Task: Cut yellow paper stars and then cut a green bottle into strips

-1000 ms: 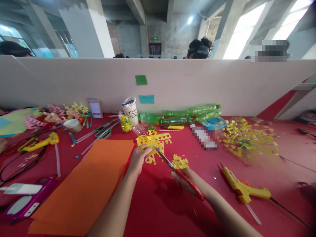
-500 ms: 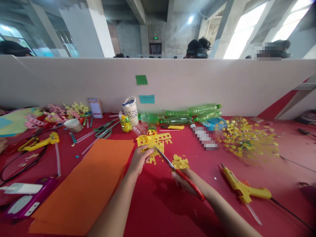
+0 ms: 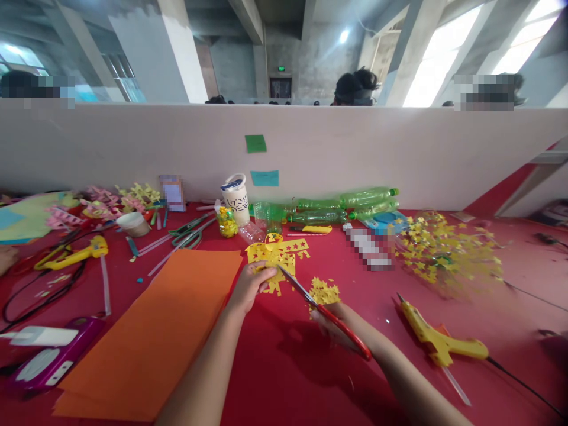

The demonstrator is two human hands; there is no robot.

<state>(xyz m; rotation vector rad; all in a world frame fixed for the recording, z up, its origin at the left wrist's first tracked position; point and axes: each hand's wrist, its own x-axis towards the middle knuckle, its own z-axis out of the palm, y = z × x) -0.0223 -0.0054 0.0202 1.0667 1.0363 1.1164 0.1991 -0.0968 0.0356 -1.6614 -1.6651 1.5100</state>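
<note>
My right hand [image 3: 335, 322] is closed around red-handled scissors [image 3: 331, 316], whose blades point up and left to the fingertips of my other hand. A pinch closes my left hand [image 3: 252, 287]; a small yellow piece of paper seems to be at its fingertips, hard to tell from the yellow paper behind it. Beyond the fingers lie yellow paper scraps [image 3: 284, 260] with star-shaped holes cut in them. A small heap of yellow paper stars [image 3: 323, 290] lies just past my right hand.
Orange sheets [image 3: 151, 331] lie at my left. A yellow glue gun [image 3: 437, 334] rests at the right, below a bunch of yellow stars [image 3: 444, 248]. Green plastic bottles [image 3: 319, 216], a white cup [image 3: 236, 201] and green-handled scissors [image 3: 190, 234] lie along the back by a white partition [image 3: 310, 148].
Hands and scissors hold nearly the same pose; the scissor handles have shifted very slightly right. The whole view has moved a little.
</note>
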